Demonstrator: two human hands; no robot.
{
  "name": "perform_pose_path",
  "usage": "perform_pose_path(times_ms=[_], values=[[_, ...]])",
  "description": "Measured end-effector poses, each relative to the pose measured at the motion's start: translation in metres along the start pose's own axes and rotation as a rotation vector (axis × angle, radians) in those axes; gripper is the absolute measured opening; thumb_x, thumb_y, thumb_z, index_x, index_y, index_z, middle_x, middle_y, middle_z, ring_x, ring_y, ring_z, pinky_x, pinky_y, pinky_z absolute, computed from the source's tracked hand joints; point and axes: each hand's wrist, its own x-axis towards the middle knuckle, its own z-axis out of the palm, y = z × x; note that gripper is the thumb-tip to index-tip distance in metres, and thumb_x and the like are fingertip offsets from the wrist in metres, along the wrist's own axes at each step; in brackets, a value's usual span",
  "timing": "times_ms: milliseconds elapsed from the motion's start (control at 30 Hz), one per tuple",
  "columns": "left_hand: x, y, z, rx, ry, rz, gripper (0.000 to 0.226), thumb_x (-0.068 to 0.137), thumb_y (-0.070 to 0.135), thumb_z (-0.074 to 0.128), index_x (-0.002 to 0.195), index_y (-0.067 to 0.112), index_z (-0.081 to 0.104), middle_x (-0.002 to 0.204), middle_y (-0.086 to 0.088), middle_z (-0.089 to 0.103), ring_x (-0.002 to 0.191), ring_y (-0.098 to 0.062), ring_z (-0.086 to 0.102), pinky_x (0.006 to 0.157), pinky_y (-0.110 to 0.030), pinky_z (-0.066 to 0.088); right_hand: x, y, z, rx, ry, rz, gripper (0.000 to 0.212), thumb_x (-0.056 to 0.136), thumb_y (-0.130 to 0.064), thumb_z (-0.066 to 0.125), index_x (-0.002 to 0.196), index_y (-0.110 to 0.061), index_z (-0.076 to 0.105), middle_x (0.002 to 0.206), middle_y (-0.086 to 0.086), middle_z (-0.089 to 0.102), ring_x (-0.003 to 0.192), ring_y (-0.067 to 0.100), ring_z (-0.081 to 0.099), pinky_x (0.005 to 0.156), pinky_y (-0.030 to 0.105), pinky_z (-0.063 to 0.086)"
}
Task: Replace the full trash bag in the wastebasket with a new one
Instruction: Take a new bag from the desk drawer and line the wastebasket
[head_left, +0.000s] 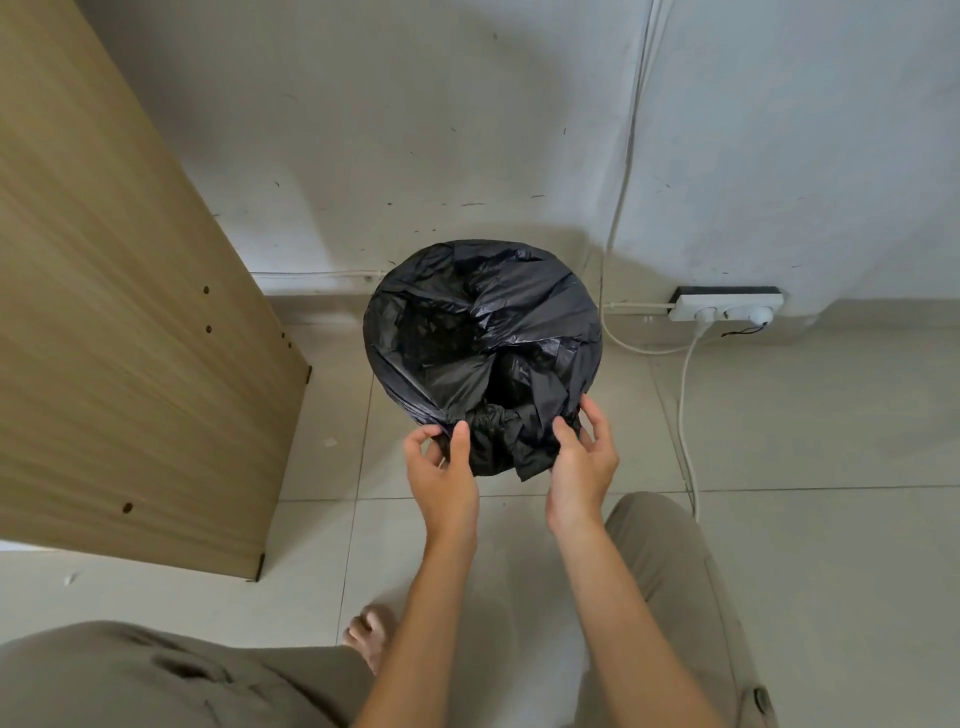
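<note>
While the person is standing over the tiled floor, a black bag is sitting open-mouthed in the basket, which is staying hidden under the plastic. Its top is lying folded outward over the rim, and a gathered hem is hanging down the near side. Crumpled black plastic is showing inside the mouth. The bag is standing near the wall, between a wooden panel on the left and a white power strip on the right.

Both hands are working at the near rim. The left hand is pinching the folded hem, its thumb lying on the outside of the plastic and its fingers curling in from the left. The right hand is grasping the hem on the other side, its thumb pressing on the fold and its forefinger touching the bag at the rim, while its other fingers are spreading loosely.

A white cable is running from the strip across the floor. A bare foot is showing beside khaki trousers.
</note>
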Motion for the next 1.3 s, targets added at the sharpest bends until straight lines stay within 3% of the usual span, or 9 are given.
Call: perform_pose_path(times_ms=[133,300,400,467,667,833,1000,1133,1300], values=[[-0.009,-0.01,0.006,-0.044,-0.08,-0.048,0.043,0.098,0.012,0.066,0.138,0.018,0.049,0.119,-0.004,0.07,0.105,-0.012,0.071,0.087,-0.034,0.062,-0.006,0.006,0.003,-0.032,0.016,0.008,0.028,0.097,-0.003,0.065,0.12,-0.02,0.066,0.11,0.011,0.077,0.103,0.02,0.076,0.093,0.038,0.06],[-0.012,-0.012,0.01,-0.063,-0.072,-0.07,0.052,0.095,0.013,0.071,0.143,0.017,0.051,0.128,-0.009,0.067,0.115,-0.022,0.068,0.092,-0.046,0.061,-0.008,0.004,0.002,-0.075,-0.03,-0.023,0.022,0.099,-0.008,0.063,0.109,-0.025,0.07,0.106,-0.002,0.079,0.099,0.011,0.075,0.073,0.019,0.057],[-0.016,-0.008,0.013,-0.093,-0.036,-0.056,0.032,0.096,0.022,0.071,0.126,0.011,0.064,0.122,-0.011,0.07,0.11,-0.027,0.071,0.079,-0.041,0.064,-0.008,0.009,-0.003,-0.127,-0.06,-0.021,0.022,0.098,-0.007,0.065,0.112,-0.023,0.072,0.101,-0.007,0.079,0.088,0.006,0.073,0.07,0.021,0.058],[-0.016,-0.005,0.015,-0.071,-0.016,-0.052,0.025,0.096,0.027,0.071,0.111,0.007,0.069,0.112,-0.012,0.073,0.1,-0.028,0.074,0.068,-0.031,0.063,-0.008,0.013,-0.005,-0.188,-0.01,-0.036,0.026,0.095,-0.01,0.071,0.121,-0.013,0.072,0.112,-0.002,0.077,0.1,0.008,0.073,0.081,0.021,0.059],[-0.007,-0.007,0.015,0.099,-0.034,-0.074,0.034,0.095,0.038,0.07,0.073,0.012,0.068,0.081,-0.006,0.07,0.078,-0.023,0.064,0.078,-0.033,0.058,-0.013,0.014,-0.002,-0.243,0.114,-0.121,0.036,0.084,-0.012,0.083,0.117,-0.019,0.072,0.111,0.001,0.075,0.097,0.009,0.074,0.088,0.026,0.059],[-0.011,-0.001,0.018,0.031,-0.09,-0.17,0.023,0.099,0.029,0.067,0.082,0.014,0.075,0.088,-0.008,0.076,0.078,-0.016,0.068,0.075,-0.03,0.058,-0.02,0.011,-0.001,-0.302,0.138,-0.198,0.021,0.083,-0.011,0.084,0.102,-0.016,0.076,0.094,-0.002,0.076,0.086,0.005,0.074,0.077,0.014,0.056],[-0.015,0.007,0.018,-0.057,-0.156,-0.227,0.024,0.102,0.026,0.062,0.094,0.007,0.075,0.089,-0.012,0.077,0.069,-0.013,0.074,0.069,-0.027,0.06,-0.025,0.015,-0.005,-0.492,0.105,-0.303,0.009,0.094,-0.016,0.072,0.1,-0.017,0.079,0.106,-0.002,0.07,0.089,0.004,0.069,0.083,0.022,0.057],[-0.018,0.007,0.019,-0.06,-0.151,-0.242,0.025,0.102,0.026,0.062,0.097,0.007,0.076,0.095,-0.015,0.079,0.083,-0.024,0.077,0.068,-0.027,0.06,-0.026,0.013,-0.006,-0.454,0.116,-0.277,0.011,0.088,-0.009,0.077,0.092,-0.02,0.078,0.092,-0.003,0.076,0.082,0.009,0.073,0.082,0.036,0.062],[-0.017,0.015,0.02,-0.05,-0.192,-0.282,0.026,0.102,0.022,0.062,0.099,-0.001,0.075,0.092,-0.016,0.08,0.083,-0.027,0.078,0.075,-0.033,0.064,-0.034,0.004,-0.005,-0.517,0.011,-0.311,0.012,0.088,-0.024,0.079,0.1,-0.02,0.08,0.096,-0.011,0.077,0.089,0.001,0.072,0.085,0.024,0.059]])
